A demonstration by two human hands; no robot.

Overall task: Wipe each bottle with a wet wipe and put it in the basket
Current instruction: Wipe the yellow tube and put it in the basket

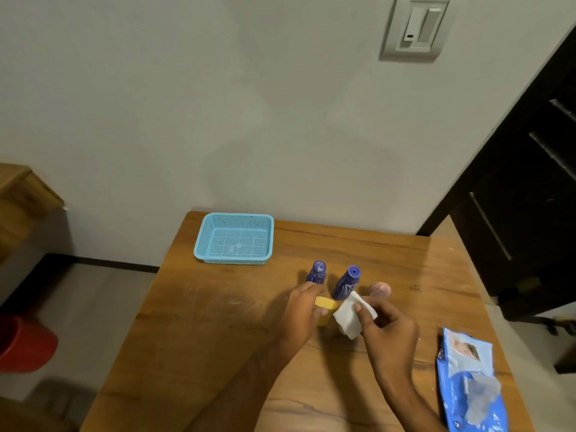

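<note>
- Below you lay a wooden table, its grain running across, pushed against a plain pale wall that carried a grey switch plate high on the right.
- Off to your right stood a dark panelled door; to your left a wooden cabinet corner showed, with a red bucket on the floor below it.
- At the far left corner of the table sat the light blue mesh basket, holding no bottles.
- Near the table's middle two purple bottles stood upright side by side, with a pink-capped bottle just right of them, partly hidden behind your fingers.
- Your left hand had its fingers curled round a yellow bottle, which stood in front of the purple pair.
- Your right hand pinched a white wet wipe between thumb and fingers, the wipe touching the yellow bottle's right side.
- By the right edge lay a blue wipes pack with its flap open; its printing was too blurred for you to read, apart from a small pictured face.
</note>
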